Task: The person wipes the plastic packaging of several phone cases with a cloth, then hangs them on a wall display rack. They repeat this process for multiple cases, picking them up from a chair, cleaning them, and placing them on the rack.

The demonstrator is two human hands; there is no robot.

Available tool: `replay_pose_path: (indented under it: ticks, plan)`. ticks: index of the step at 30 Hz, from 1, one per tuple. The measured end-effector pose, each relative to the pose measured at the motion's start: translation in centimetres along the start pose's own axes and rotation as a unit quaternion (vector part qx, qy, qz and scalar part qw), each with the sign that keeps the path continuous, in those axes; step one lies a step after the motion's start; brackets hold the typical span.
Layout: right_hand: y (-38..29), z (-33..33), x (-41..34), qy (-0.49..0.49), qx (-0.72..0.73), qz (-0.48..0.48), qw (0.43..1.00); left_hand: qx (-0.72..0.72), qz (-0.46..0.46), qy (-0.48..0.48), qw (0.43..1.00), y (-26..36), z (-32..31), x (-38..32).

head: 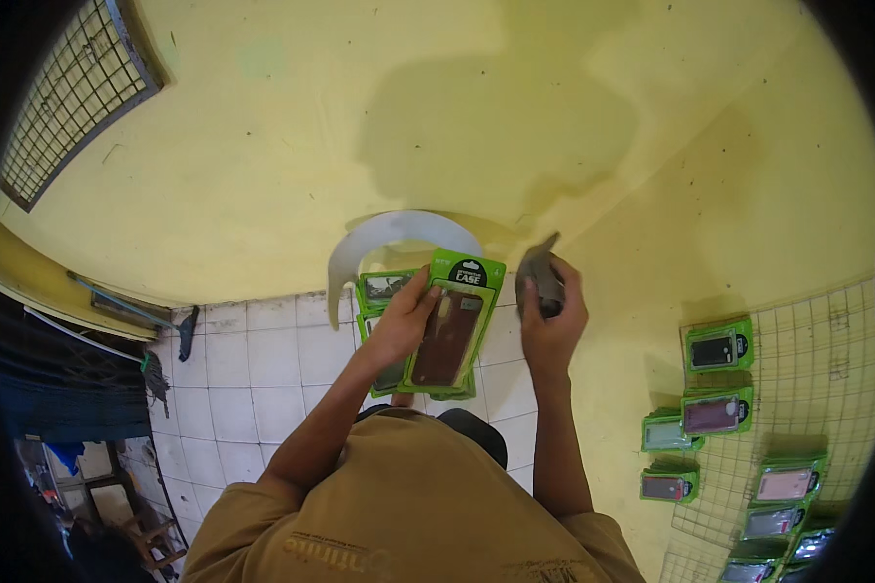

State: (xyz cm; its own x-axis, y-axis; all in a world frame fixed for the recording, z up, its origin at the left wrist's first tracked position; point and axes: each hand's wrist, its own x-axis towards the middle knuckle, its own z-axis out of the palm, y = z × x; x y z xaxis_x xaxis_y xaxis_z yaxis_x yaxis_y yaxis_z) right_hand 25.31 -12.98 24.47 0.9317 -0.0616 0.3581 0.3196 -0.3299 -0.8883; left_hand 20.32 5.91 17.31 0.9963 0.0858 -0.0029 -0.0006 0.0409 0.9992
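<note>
My left hand grips a green-edged retail pack by its left side. A brown phone case shows through the clear window of this pack, and the hang hole is at the top. Further green phone-case packs lie beneath it, partly covered by my hand and the held pack. To the right, my right hand is closed around a bunched grey cloth, apart from the pack. Behind the packs curves a white band, possibly a chair back; its lower part is hidden.
A yellow wall rises ahead, above a white tiled floor. Wire grid at right carries several hanging phone-case packs. A floor squeegee and a mop stand at left, below a barred window.
</note>
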Motion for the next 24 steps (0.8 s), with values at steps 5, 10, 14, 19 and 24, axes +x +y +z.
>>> replay_pose_path:
  ticks: [5, 10, 14, 19, 24]
  plan:
    - [-0.7, 2.5, -0.9, -0.194, -0.187, -0.322, 0.907, -0.033, -0.014, -0.013, 0.999, 0.3, 0.1, -0.5]
    - [2.4, 1.0, -1.4, -0.162, -0.156, -0.269, 0.936, -0.125, 0.000, 0.014, 0.992, 0.9, -1.7, -0.6]
    - [5.2, -1.5, -1.8, -0.160, -0.136, -0.022, 0.977, -0.171, 0.041, 0.049, 0.983, 1.5, -3.0, 0.1]
    - [3.6, -2.8, -2.4, -0.007, 0.194, 0.211, 0.958, -0.252, 0.014, -0.001, 0.968, 1.9, -0.3, 0.1]
    - [0.0, -4.7, -4.8, -0.047, 0.062, 0.105, 0.991, -0.192, 0.011, -0.019, 0.981, 3.3, 4.1, -2.1]
